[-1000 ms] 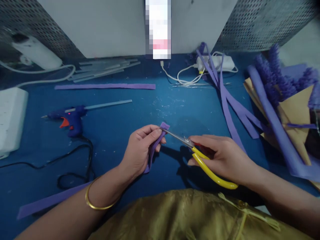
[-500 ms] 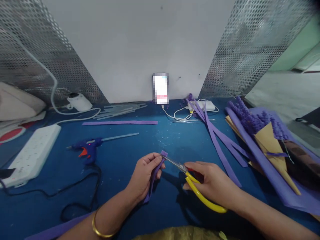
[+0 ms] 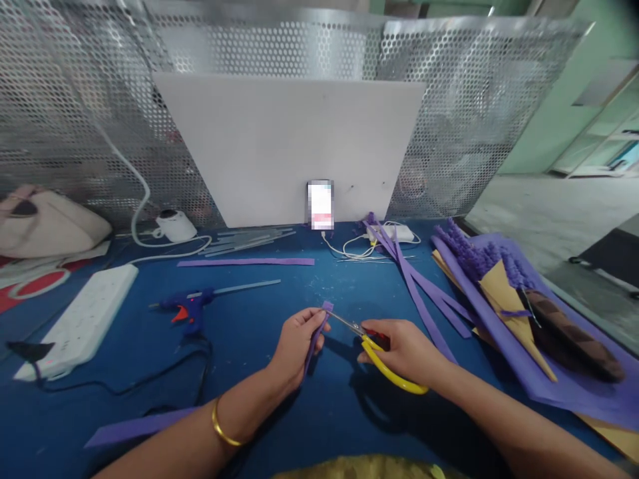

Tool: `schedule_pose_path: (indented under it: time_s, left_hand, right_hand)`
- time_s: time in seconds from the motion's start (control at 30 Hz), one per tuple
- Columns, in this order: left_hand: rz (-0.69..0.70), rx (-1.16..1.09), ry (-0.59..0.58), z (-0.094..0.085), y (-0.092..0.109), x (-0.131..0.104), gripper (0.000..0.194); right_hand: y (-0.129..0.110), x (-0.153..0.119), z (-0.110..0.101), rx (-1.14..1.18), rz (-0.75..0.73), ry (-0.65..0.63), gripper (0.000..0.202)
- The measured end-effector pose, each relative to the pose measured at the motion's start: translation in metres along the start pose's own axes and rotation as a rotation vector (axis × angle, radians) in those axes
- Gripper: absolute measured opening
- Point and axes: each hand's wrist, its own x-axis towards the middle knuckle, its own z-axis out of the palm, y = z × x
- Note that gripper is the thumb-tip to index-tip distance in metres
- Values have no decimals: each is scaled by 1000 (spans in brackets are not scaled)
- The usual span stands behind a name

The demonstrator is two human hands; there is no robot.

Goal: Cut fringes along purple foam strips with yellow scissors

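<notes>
While the view has tipped up since the earlier frames, the hands' grip looks unchanged. L hand [image 3: 298, 340]: fingers closed, thumb & index pinching held purple strip [image 3: 327, 307] nr its top end; rest of strip hangs down twd 7 o'clock. R hand [image 3: 408, 347]: fingers wrapped round yellow-handled scissors [image 3: 395, 379], blades pointing approx 10 o'clock, tips at the strip just beside L fingertips. Blade gap too small to tell.

Held strip is mid-view, above blue table [image 3: 259, 326]. Clock posns from it: glue gun [image 3: 192, 307] w/ stick in its rear, 9; white power strip [image 3: 82, 319], 9, farther out; flat purple strip [image 3: 247, 262], 11; loose glue sticks [image 3: 249, 239], 11, beyond that; phone [image 3: 321, 205], 12, against white board [image 3: 289, 133]; white adapter [image 3: 399, 233] w/ cable, 1; long purple strips [image 3: 422, 299], 2 to 3; purple bouquet [image 3: 504, 313], 3. Another purple strip piece [image 3: 134, 426] at 8, partly under L forearm. Gold bangle [image 3: 222, 426] on L wrist.

Vs 1st frame: phone sits lower in view, board's top edge & more mesh [image 3: 279, 50] now show, pale handbag [image 3: 54, 223] has come in at 10, olive cloth [image 3: 359, 467] at 6 is down to a sliver.
</notes>
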Motion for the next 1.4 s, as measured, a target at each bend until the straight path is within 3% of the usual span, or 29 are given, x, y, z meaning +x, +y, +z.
schedule_pose_path:
  time_s: [0.3,0.67,1.17,1.4]
  left_hand:
    - [15,-74,-60,-11,4,11,29]
    - [-42,-36,-109,-12,8,10,18]
    - [-93,-35,-105,-13,9,9,13]
    - [-87,-20,-58,-12,9,8,14]
  right_hand:
    - [-5,17,-7,-44,-76,9,28]
    - [33,12,1,121,-75,-65,39]
    - [27,7,-1,192,-80,-86,35]
    - [28,4,1,124,-93,-44,48]
